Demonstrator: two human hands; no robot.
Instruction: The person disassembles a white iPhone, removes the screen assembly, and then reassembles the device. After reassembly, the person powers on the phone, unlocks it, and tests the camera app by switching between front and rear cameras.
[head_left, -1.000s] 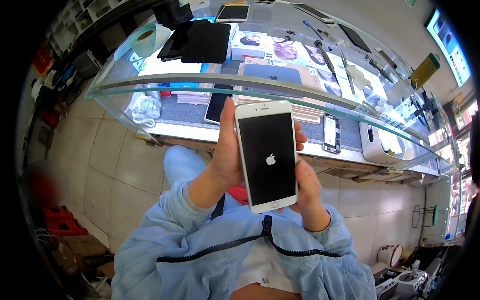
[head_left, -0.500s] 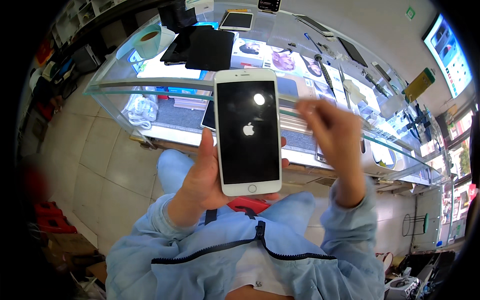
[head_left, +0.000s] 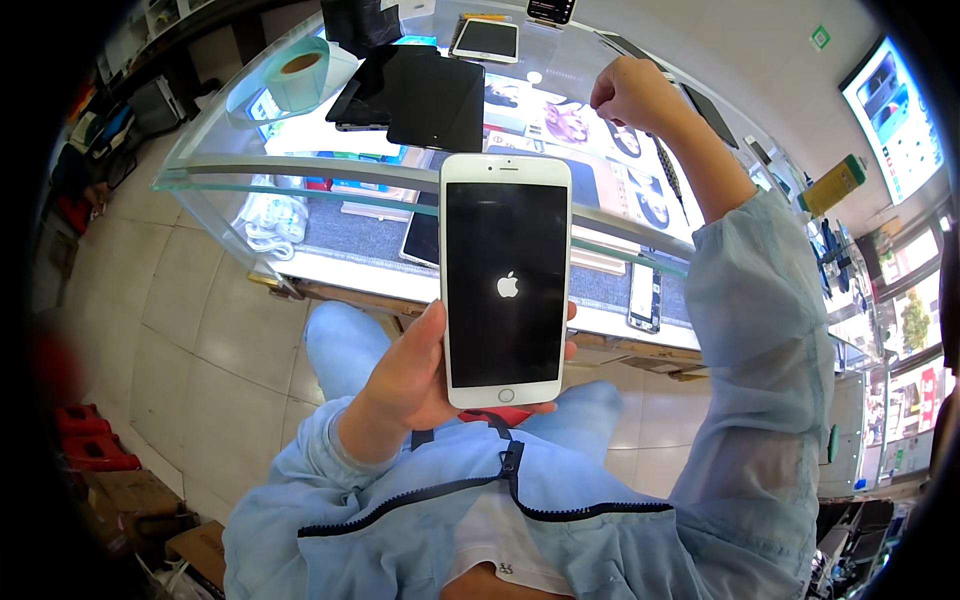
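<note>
My left hand point(head_left: 405, 375) holds a large white phone point(head_left: 505, 300) upright, fingers wrapped behind it, its dark screen showing a white logo. My right hand point(head_left: 630, 92) is stretched over the glass counter, fingers curled downward above lit boxes point(head_left: 566, 120); whether anything is in its grip is hidden. A dark phone point(head_left: 712, 110) lies just right of that hand. Two black tablets point(head_left: 435, 100) and a smaller white device point(head_left: 485, 40) rest on the counter to its left.
The glass case point(head_left: 210, 175) holds bundled white cables point(head_left: 270, 215) and an opened phone point(head_left: 645, 295). A label roll point(head_left: 295, 80) sits at its left. A wall screen point(head_left: 890, 110) hangs right; red cases point(head_left: 90, 440) and cardboard boxes point(head_left: 130, 500) lie lower left.
My right hand has left the phone and moved up and right over the counter. The phone, still in my left hand, has shifted slightly in view.
</note>
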